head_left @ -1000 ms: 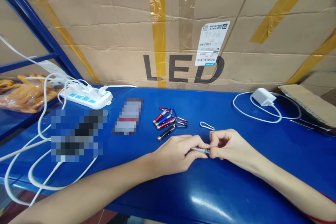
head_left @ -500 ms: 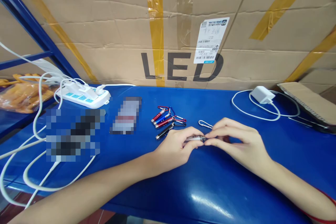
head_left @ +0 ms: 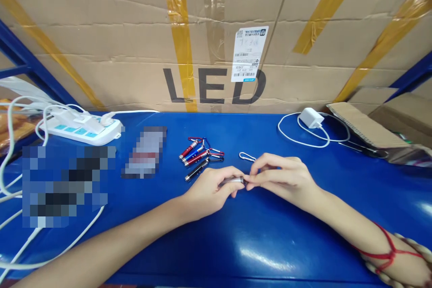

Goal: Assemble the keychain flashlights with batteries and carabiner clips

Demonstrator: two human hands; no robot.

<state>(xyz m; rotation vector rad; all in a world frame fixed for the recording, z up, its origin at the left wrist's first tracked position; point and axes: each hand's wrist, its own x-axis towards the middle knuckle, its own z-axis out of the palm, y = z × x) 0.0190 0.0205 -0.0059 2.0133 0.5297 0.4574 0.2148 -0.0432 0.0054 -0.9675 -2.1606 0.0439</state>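
My left hand (head_left: 209, 191) is closed round a small silver keychain torch (head_left: 232, 181), held just above the blue table (head_left: 270, 243). My right hand (head_left: 281, 179) pinches the torch's right end with thumb and fingertips. A loose silver clip (head_left: 247, 156) lies on the table just beyond my right fingers. A cluster of several small torches (head_left: 199, 155), red, blue and black, with clips, lies behind my left hand.
A white power strip (head_left: 83, 127) with plugs and white cables (head_left: 50, 252) is at the left. A white charger (head_left: 311, 118) with coiled cord sits back right. A large cardboard box (head_left: 216, 31) marked LED stands behind. Corrugated cardboard (head_left: 366, 128) lies at the right.
Both hands lifted slightly off the table with the silver torch; my right fingers shifted from a closed grip to a fingertip pinch. The view swung right.
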